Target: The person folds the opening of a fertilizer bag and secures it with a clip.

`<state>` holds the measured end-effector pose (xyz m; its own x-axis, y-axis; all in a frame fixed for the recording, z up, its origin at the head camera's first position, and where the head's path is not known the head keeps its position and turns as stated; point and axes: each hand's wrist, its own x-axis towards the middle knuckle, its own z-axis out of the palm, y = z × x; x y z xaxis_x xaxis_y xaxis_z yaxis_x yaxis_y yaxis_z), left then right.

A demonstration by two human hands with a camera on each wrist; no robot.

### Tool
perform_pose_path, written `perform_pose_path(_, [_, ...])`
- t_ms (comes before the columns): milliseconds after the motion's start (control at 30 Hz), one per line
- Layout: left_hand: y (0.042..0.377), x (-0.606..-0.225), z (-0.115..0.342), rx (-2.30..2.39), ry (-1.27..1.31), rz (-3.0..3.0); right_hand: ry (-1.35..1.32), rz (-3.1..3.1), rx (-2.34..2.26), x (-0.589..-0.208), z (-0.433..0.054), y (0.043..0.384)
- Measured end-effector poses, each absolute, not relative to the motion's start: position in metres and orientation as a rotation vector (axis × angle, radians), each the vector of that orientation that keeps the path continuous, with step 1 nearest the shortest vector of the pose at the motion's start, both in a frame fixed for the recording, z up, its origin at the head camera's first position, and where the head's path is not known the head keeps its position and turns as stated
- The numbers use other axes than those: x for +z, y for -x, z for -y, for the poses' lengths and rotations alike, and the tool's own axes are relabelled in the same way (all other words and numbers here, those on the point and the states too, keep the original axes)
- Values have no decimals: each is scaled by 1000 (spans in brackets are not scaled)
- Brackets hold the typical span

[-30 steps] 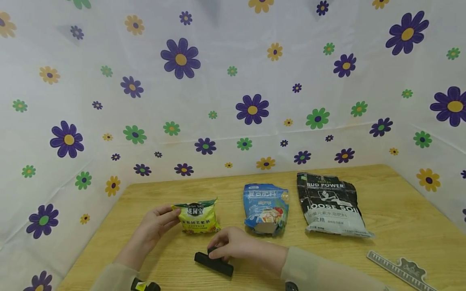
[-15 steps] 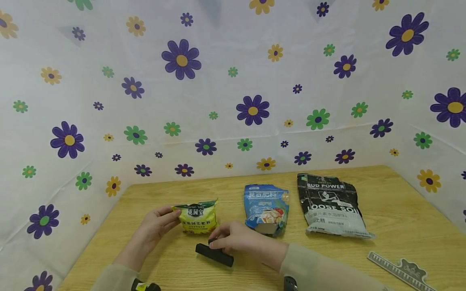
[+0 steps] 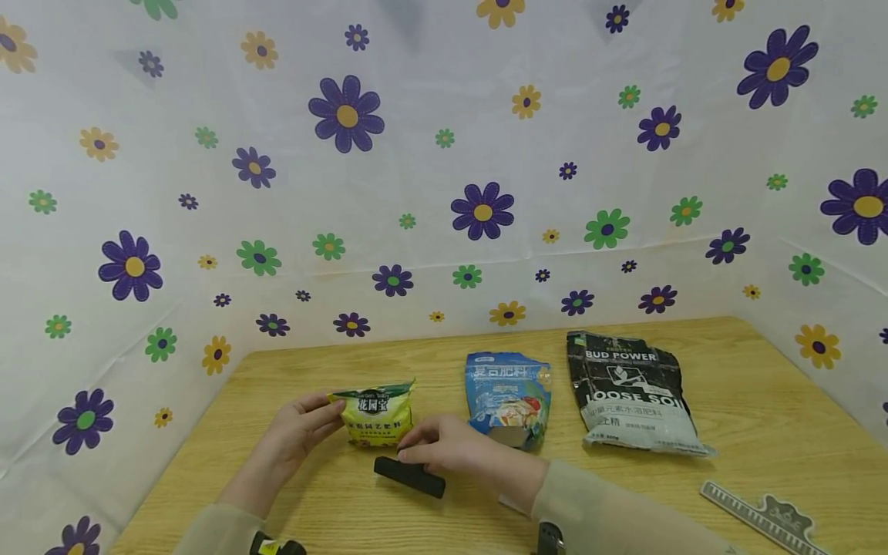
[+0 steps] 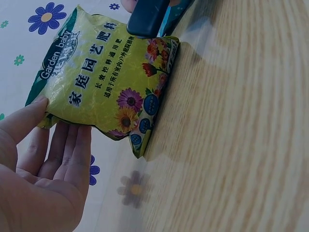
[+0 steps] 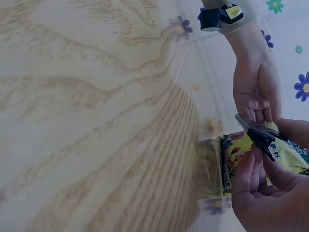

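Note:
A small yellow and green fertilizer bag [image 3: 378, 416] stands on the table at the centre left. My left hand [image 3: 294, 432] holds its left edge, thumb in front and fingers behind, as the left wrist view shows. In front of the bag, my right hand [image 3: 461, 447] pinches a black bag clip [image 3: 411, 476] by its handles between thumb and fingers. Seen from the right wrist, the clip [image 5: 256, 133] is side-on and overlaps the yellow bag [image 5: 234, 150]. Its long bar covers part of the bag's upper right in the left wrist view.
To the right of the yellow bag stands a blue fertilizer bag [image 3: 506, 393], then a larger black and grey soil bag [image 3: 627, 393]. A grey ornate clip [image 3: 777, 518] lies at the front right. Flower-printed white sheeting [image 3: 416, 169] encloses the wooden table [image 3: 291, 370].
My right hand has moved the black clip up and away from me, closer to the yellow bag. The left hand and the bags have stayed put.

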<state>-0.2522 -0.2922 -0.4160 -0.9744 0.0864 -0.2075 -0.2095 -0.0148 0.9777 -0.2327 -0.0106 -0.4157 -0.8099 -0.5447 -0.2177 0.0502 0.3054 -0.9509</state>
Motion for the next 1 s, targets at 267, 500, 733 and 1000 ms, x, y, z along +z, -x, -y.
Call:
perform_pose_path(267, [253,-416,293,2102,130,-2036,449,-2062,-1549,-412,11,235])
perform_pose_path(500, [253,-418,295,2111,83,-2005,443,-2047,-1569,-410,11,238])
perform_pose_path(733, [253,-418,295,2109,83,-2009,410,-2057,-1599,-405,11,238])
perform_pose_path(1000, [251,-416,294,2104,84,-2016,391,-2075,-1609,-403,12,240])
